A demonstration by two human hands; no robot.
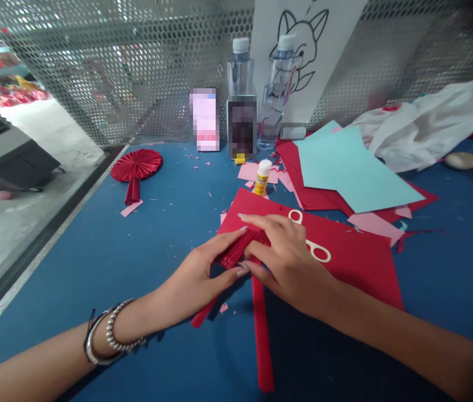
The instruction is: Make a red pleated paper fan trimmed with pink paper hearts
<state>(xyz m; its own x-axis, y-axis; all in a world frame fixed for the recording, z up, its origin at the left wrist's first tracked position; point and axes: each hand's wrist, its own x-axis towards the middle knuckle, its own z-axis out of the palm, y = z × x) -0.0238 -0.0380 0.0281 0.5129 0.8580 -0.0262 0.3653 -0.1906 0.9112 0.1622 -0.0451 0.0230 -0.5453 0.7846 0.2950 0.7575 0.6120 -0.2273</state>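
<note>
Between my two hands is a bundle of tightly pleated red paper [236,250]. My left hand [206,268] grips its left end, thumb below and fingers above. From the right, my right hand [286,257] closes on the other end, its fingertips near my left thumb. A long red paper strip [262,329] extends toward me from beneath the hands, and the end of another red strip [200,317] shows under my left hand. Beneath my right hand lies a red sheet [357,268]. Scissors with cream handles [319,252] rest on it, their blades hidden.
A glue stick [262,177] stands beyond the red sheet. A pleated red paper fan [137,167] lies at the left. Two phones lean near water bottles [270,106] at the back. Light blue paper [353,167], pink scraps and a white plastic bag [433,123] occupy the right.
</note>
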